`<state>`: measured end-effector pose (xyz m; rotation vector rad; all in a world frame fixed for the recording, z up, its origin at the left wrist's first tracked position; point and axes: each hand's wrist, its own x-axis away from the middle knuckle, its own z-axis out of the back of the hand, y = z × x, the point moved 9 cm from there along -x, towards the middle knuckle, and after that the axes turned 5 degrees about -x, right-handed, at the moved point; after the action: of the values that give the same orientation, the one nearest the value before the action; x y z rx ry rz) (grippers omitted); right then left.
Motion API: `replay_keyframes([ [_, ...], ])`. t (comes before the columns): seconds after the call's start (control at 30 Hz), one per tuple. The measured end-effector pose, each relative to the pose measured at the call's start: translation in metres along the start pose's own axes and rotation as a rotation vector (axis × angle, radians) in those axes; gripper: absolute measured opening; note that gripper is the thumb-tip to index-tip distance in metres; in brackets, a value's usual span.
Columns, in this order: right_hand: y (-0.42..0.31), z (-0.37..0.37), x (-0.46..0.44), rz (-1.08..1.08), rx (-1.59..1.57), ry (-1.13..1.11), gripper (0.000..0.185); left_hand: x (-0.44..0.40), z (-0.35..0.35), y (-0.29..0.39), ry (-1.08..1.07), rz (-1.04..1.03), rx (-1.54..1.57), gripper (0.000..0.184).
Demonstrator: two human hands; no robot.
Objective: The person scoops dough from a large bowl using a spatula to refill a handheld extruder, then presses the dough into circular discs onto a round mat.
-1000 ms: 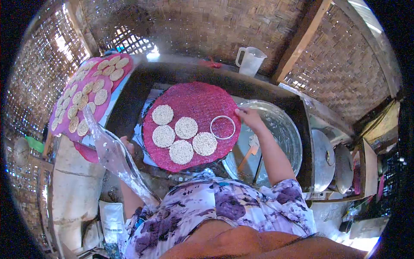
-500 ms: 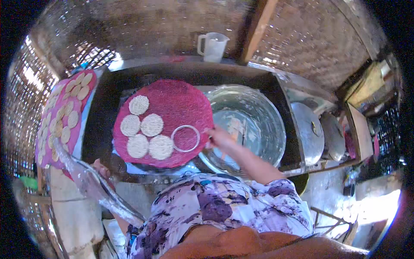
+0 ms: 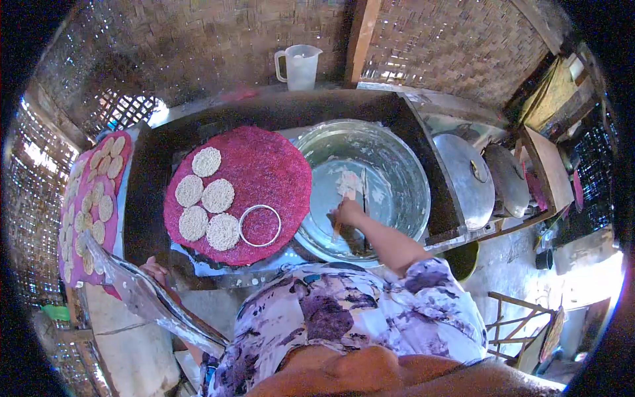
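My right hand [image 3: 348, 211] is inside the large metal basin [image 3: 405, 155], its fingers closed round a wooden spatula [image 3: 338, 230] with pale dough at its far end. A thin dark stick [image 3: 364, 188] leans beside it. Left of the basin lies a round red cloth [image 3: 264, 155] bearing several white noodle-like discs [image 3: 218, 195]. A white ring [image 3: 260, 225] rests flat on the cloth, right of the lowest disc. My left hand [image 3: 154, 270] is at the near left edge of the trough, partly behind a long whitish-grey object [image 3: 142, 289]; what it holds, if anything, is hidden.
A pink cloth with more discs [image 3: 86, 218] lies at the far left. A clear plastic jug [image 3: 301, 67] stands on the back ledge. Large metal lids [image 3: 465, 178] are at the right. A dark wooden trough [image 3: 149, 172] surrounds the cloth and basin.
My right hand has left the red cloth's right edge and moved into the basin, onto the spatula. The view has shifted right. The ring and discs keep their places on the cloth.
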<state>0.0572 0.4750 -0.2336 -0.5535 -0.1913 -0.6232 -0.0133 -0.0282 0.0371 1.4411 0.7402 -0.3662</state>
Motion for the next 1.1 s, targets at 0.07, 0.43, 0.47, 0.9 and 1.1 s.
replay_keyframes([
  [0.07,0.007,-0.007,-0.003,-0.022,-0.012,0.091,0.064,-0.001,-0.001,0.002,-0.013,-0.020,-0.017,0.028],
  [0.43,0.025,0.031,-0.025,0.198,0.249,0.186,0.036,0.002,0.019,0.004,-0.035,-0.105,-0.117,0.023],
  [0.47,0.004,0.069,-0.008,0.104,0.264,0.157,0.032,0.004,0.022,-0.002,-0.044,-0.102,-0.120,0.023],
  [0.9,0.091,0.015,0.059,-0.610,-1.003,-0.298,0.014,0.000,-0.028,-0.003,-0.139,-0.038,-0.085,0.024],
  [1.1,0.119,-0.027,0.024,-0.588,-0.921,-0.171,0.017,0.025,-0.076,-0.008,-0.338,0.032,-0.040,0.024],
])
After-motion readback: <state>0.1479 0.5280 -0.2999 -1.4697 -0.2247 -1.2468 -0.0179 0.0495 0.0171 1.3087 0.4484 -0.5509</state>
